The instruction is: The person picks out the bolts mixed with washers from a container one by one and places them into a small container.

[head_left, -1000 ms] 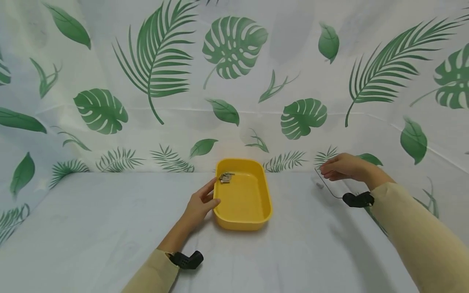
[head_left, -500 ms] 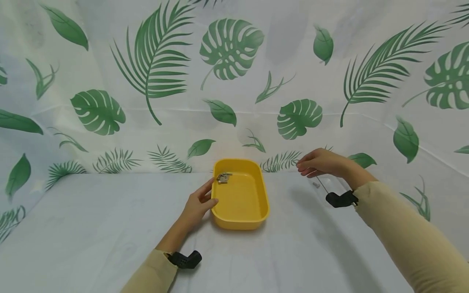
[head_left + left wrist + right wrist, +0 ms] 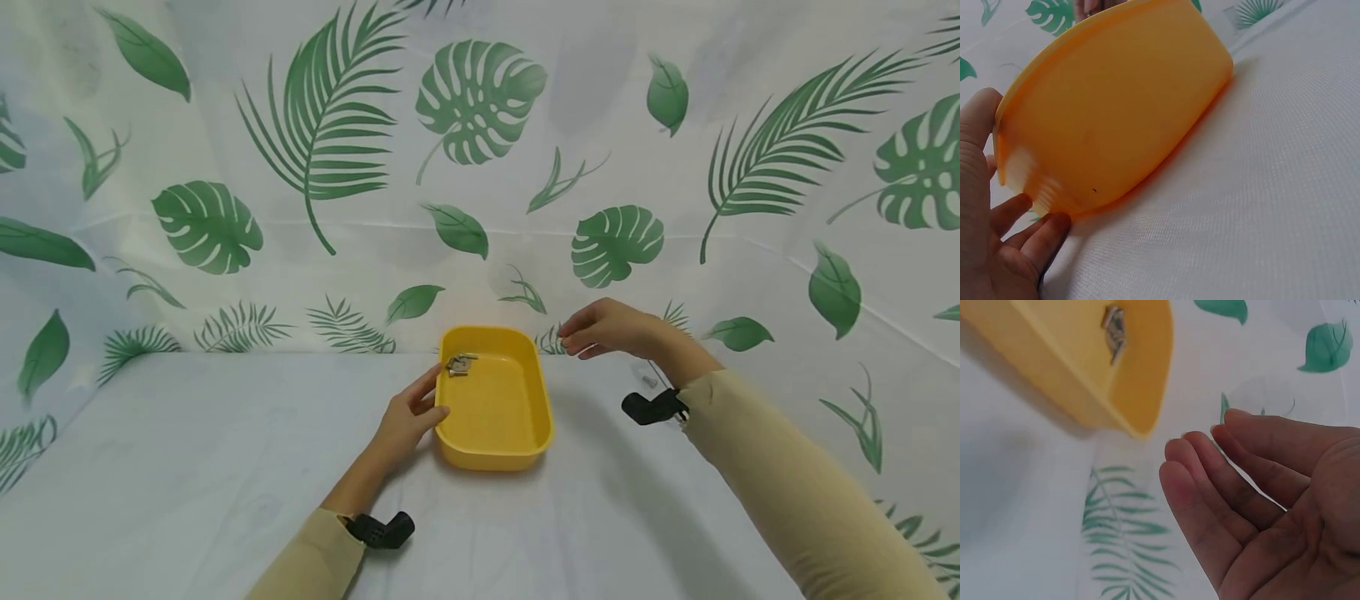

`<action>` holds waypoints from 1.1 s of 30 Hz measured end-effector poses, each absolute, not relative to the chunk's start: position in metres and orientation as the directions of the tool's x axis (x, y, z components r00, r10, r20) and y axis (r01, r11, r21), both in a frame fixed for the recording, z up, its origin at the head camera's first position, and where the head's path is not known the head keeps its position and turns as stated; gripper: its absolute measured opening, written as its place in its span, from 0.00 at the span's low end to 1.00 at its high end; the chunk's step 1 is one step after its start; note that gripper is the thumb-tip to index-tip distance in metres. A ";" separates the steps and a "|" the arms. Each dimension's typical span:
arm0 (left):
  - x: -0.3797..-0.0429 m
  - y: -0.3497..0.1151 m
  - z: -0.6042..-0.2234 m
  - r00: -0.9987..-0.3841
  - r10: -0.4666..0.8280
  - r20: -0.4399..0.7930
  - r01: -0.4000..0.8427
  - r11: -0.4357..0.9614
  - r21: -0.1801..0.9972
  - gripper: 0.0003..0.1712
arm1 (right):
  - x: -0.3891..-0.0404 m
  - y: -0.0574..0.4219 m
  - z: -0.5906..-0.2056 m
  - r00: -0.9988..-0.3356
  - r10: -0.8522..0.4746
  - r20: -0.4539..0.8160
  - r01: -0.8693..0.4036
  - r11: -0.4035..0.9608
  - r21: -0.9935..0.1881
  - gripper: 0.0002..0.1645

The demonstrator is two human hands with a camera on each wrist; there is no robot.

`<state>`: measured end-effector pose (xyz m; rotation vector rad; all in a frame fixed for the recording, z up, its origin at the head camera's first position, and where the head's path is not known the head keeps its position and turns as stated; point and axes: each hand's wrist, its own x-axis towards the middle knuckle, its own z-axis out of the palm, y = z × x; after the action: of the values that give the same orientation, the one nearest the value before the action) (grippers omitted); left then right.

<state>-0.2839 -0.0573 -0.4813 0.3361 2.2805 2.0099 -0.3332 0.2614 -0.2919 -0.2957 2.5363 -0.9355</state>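
Observation:
My left hand grips the left wall of a yellow plastic tray, its thumb over the rim and its other fingers against the outside. Those fingers also show on the tray's corner in the left wrist view. Several small metal screws or similar fittings lie in the tray's far left corner. Just right of the tray, my right hand hovers above table height. In the right wrist view its thumb lies close by the forefinger; whether something small sits between them is hidden.
A small greyish piece, perhaps a screw, lies right of the tray, partly behind the right wrist. Beside it is what seems the edge of a clear container. A white cloth covers the table, with a leaf-print curtain behind.
My right hand has moved left, from beside the small greyish piece to near the tray's right rim. My left hand and the tray have stayed put.

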 end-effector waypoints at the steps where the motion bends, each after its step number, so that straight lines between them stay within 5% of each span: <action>1: -0.284 -0.057 -0.481 -0.972 0.217 0.084 0.111 0.114 0.987 0.40 | -0.334 0.257 -0.293 -0.889 -0.339 -0.308 -0.054 0.746 -0.663 0.25; 33: -0.283 -0.058 -0.477 -0.971 0.229 0.070 0.099 0.114 0.989 0.40 | -0.364 0.161 -0.353 -0.883 -0.377 -0.279 -0.032 0.642 -0.766 0.17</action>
<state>-0.2834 -0.0583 -0.4769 0.3353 2.2675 1.9997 -0.3639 0.1608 -0.3529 -0.3228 2.4467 -1.1306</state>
